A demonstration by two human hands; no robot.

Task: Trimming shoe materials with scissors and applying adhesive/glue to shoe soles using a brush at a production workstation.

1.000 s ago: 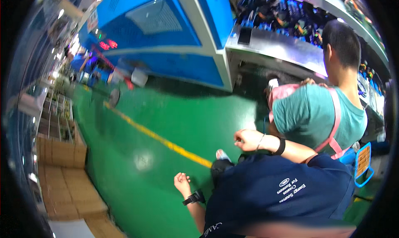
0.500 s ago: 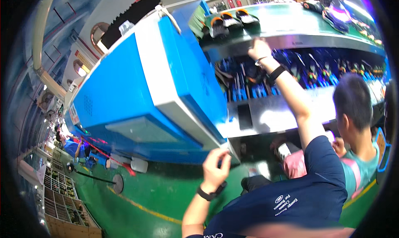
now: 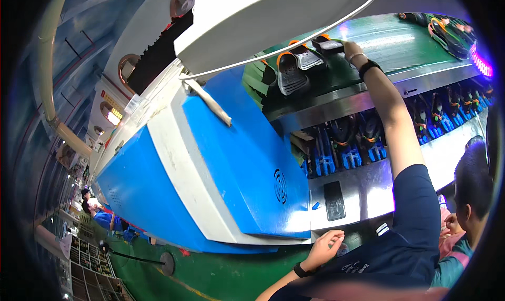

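My right hand (image 3: pixel 351 49) at upper right touches a black rubber shoe sole with orange trim (image 3: pixel 327 44) on the green conveyor belt (image 3: pixel 389 43); I cannot tell its grip; my left hand (image 3: pixel 327 246) hangs loosely spread, holding nothing; overreaching may knock the neighbouring soles (image 3: pixel 290 72).

Three black shoe soles with orange edging lie on the green conveyor belt (image 3: pixel 400 43) at about one o'clock — a large one (image 3: pixel 291 73), a second (image 3: pixel 307 57) and a third (image 3: pixel 327 43) (the last under a hand). One big blue-and-white machine (image 3: pixel 210 164) fills the centre. Two people besides the wearer — one (image 3: pixel 468 206) at four o'clock, one (image 3: pixel 102 217) at eight.
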